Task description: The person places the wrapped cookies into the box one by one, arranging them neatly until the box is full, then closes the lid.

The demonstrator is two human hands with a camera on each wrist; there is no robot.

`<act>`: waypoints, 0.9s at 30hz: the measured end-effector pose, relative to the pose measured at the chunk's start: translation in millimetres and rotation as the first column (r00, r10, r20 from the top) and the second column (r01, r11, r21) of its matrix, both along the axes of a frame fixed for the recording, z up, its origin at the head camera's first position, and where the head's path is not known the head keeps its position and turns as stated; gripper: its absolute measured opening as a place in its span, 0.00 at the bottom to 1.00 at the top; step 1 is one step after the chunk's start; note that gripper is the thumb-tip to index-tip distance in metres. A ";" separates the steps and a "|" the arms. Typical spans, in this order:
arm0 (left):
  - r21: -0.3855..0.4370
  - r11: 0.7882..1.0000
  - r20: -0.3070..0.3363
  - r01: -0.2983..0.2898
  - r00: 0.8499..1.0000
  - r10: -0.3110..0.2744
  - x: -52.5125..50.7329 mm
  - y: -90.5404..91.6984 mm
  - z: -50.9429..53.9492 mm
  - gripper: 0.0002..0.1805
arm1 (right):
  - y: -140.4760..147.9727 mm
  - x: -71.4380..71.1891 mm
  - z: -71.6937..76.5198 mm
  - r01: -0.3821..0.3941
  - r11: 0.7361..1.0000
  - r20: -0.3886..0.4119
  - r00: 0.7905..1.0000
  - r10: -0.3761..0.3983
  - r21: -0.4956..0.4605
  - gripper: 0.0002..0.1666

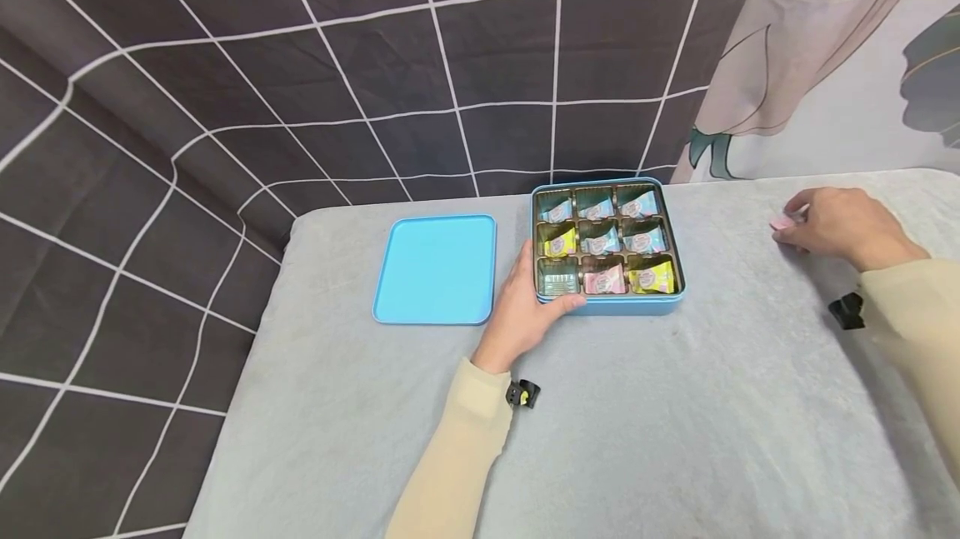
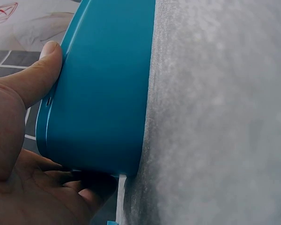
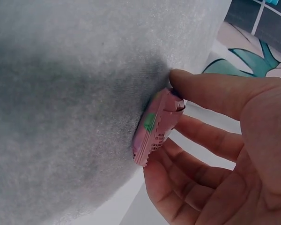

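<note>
A blue tin [image 1: 633,306] with a divided tray stands on the grey cloth, holding blue, yellow and pink wrapped candies. Its front-left compartment shows only a bare ribbed bottom. My left hand [image 1: 517,314] grips the tin's front-left corner, thumb at the front rim and fingers along the left side; the left wrist view shows the thumb [image 2: 47,65] against the blue wall. Far to the right, my right hand [image 1: 847,227] pinches a pink wrapped candy [image 3: 157,126] at the cloth's surface. Thumb and fingers lie at opposite edges of its wrapper.
A light blue lid [image 1: 435,272] lies flat to the left of the tin. Grey cloth [image 1: 675,422] covers the table. Behind it hang a dark curtain with white grid lines [image 1: 495,47] and a pale patterned cloth [image 1: 825,64].
</note>
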State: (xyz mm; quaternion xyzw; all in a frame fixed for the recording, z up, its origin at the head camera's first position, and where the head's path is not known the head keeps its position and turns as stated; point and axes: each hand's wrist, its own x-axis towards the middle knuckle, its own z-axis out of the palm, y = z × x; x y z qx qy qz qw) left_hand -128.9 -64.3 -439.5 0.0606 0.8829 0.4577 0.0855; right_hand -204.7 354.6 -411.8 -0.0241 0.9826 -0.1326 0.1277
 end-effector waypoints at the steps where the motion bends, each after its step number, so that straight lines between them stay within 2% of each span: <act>1: -0.001 1.000 0.000 0.000 1.000 0.000 0.1 0.1 -0.1 0.62 | -0.4 0.4 -0.4 0.004 1.000 -0.009 1.000 -0.004 0.004 0.28; 6: -0.006 1.000 -0.008 0.005 1.000 -0.005 0.3 0.1 0.0 0.62 | -3.8 3.0 -1.3 0.024 1.000 -0.062 0.998 -0.022 0.018 0.26; 14: -0.013 1.000 -0.007 0.006 1.000 -0.006 -0.2 -0.5 -1.0 0.63 | -10.8 4.1 -1.7 -0.065 0.997 -0.135 0.989 0.061 -0.028 0.24; 27: -0.023 1.000 0.003 0.002 1.000 -0.002 -0.2 0.0 0.4 0.63 | -17.4 7.2 3.5 -0.085 0.995 -0.153 0.985 0.076 -0.051 0.22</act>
